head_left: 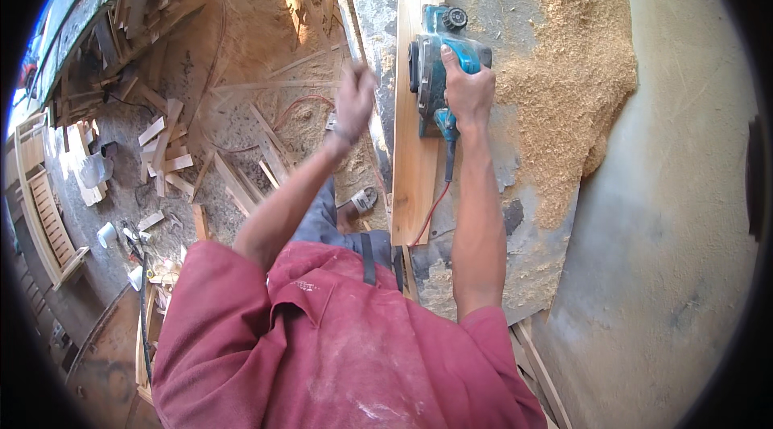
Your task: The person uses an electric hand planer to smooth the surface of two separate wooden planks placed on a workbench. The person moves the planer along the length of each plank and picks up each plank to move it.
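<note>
My right hand point(469, 95) is wrapped round the rear handle of a teal and black electric planer point(433, 75), its thumb along the top. Under the planer lies a long pale wooden board point(415, 179), running away from me along the bench's left side. From the back of the tool a red power cord point(435, 212) trails toward me over the board. My left hand point(354, 103) is raised beside the bench's left edge, apart from board and planer. Motion blurs its fingers, so their closure is unclear.
A heap of wood shavings point(564, 67) covers the right part of the grey workbench point(475, 252), against a plain wall point(668, 187). Scrap wood point(167, 147) and sawdust litter the floor at left. A slatted wooden chair point(50, 216) stands at the far left.
</note>
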Demonstrator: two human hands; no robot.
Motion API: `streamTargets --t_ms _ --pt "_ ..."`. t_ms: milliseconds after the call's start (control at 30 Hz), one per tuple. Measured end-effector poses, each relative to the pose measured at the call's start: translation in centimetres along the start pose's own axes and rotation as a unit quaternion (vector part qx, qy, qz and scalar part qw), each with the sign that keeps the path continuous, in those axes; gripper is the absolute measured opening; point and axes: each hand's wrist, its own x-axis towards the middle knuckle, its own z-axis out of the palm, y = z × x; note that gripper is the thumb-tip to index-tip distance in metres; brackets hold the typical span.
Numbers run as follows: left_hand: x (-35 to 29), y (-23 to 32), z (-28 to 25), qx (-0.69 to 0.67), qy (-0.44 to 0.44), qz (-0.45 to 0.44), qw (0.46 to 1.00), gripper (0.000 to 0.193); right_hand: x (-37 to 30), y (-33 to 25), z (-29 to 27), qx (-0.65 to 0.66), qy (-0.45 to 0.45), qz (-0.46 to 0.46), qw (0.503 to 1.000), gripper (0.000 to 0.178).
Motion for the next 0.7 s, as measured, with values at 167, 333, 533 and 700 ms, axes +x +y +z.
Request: streamTargets --t_ms 167,333,533,700 --pt "-20.1 -1.9 4.2 0.006 -0.337 -0.023 0.941 0.059 3.4 -1.1 1.6 0.036 0.006 -0.034 0.999 0.040" --pt "-26.3 -4.2 3.4 -0.071 -0.560 -0.182 0.805 0.050 7.6 -2.1 1.9 0.018 0.016 0.000 1.000 0.042" --pt "-22.1 -6.9 -5.3 0.212 -0.596 -0.108 0.767 0.040 6.1 -4.5 0.3 0.116 -0.044 0.020 0.992 0.037" --pt "-21.6 -12.7 -17.2 0.320 -0.385 -0.107 0.859 0.033 -1.2 3.0 -4.2 0.257 -0.114 0.115 0.953 0.058"
